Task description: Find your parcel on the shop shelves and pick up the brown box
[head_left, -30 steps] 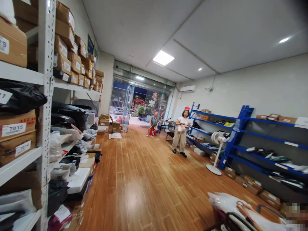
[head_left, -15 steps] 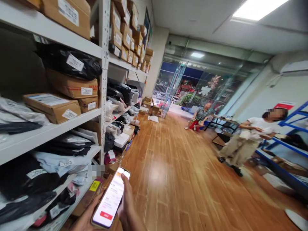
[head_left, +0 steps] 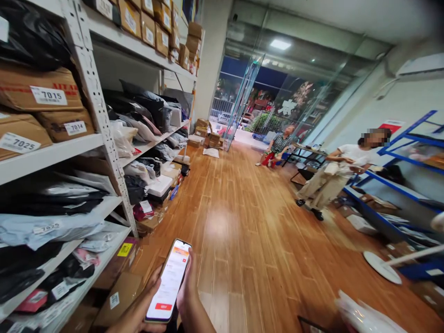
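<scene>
A smartphone (head_left: 169,282) with a lit white screen and a red button near its lower end is held upright low in the view. My left hand (head_left: 147,298) wraps round its left edge and lower back. Along the right edge, my right hand (head_left: 188,289) grips it too, the thumb lying by the upper side. The fingers behind the phone are hidden. Left of the hands stands a cardboard box (head_left: 120,298) with a white label, below the white metal shelf (head_left: 93,273).
White shelving on the left carries labelled cardboard boxes (head_left: 52,95) and bagged parcels (head_left: 48,226). A person (head_left: 333,171) stands at the right by blue racks (head_left: 409,185); another person (head_left: 277,145) sits near the glass door (head_left: 243,101). A white round base (head_left: 381,268) and a plastic bag (head_left: 364,317) lie right.
The view has moved forward and tilted down slightly; the shelves shift left and look nearer. My right thumb has moved off the screen to the phone's edge. The plastic bag has come into view.
</scene>
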The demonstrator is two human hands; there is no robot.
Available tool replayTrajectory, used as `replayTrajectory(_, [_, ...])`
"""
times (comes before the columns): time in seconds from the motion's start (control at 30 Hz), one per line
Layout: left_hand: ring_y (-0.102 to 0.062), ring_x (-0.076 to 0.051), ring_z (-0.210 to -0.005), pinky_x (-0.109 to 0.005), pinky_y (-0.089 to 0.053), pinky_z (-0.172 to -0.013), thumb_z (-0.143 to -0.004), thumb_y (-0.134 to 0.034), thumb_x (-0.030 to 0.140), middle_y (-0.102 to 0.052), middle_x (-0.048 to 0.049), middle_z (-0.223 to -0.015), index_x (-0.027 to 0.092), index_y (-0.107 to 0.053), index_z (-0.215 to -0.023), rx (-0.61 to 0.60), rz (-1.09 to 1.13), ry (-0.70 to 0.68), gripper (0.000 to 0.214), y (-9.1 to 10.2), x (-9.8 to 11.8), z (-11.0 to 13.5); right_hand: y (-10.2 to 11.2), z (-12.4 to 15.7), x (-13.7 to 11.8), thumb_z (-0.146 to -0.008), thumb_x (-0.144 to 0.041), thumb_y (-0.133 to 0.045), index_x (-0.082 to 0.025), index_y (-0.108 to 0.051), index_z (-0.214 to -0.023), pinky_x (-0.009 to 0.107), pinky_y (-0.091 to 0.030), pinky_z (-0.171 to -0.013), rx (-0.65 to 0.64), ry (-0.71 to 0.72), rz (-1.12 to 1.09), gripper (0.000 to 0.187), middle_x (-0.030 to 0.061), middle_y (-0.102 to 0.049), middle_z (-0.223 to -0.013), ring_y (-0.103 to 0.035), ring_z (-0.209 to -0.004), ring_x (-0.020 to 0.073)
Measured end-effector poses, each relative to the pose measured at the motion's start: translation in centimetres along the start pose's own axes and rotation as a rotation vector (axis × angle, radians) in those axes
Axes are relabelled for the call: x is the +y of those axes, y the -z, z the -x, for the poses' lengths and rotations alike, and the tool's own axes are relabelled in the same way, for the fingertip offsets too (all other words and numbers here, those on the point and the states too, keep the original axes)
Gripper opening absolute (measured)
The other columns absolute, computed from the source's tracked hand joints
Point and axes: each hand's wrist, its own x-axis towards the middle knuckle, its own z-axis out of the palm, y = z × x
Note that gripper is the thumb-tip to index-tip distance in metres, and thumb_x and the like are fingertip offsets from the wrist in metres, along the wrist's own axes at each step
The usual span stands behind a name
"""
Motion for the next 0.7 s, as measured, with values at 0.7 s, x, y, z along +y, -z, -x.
replayTrajectory(0.7, [-0.063, -0.032, -0.094, -0.039, -0.056, -0.059, -0.089, -0.043, 0.044, -0.06, -0.013, -0.124, 0.03, -0.002, -0.147, -0.061, 0.13, -0.063, 0.073, -1.0, 1.2, 3.2, 2.2, 2.8, -0.8, -0.071, -0.043, -0.062, -0.02, -0.052, -0.105, 0.037, -0.046, -0.089, -0.316, 0.177, 0.461, 0.042, 0.0058, -0.069, -0.108, -0.063, -0.103, 0.0249])
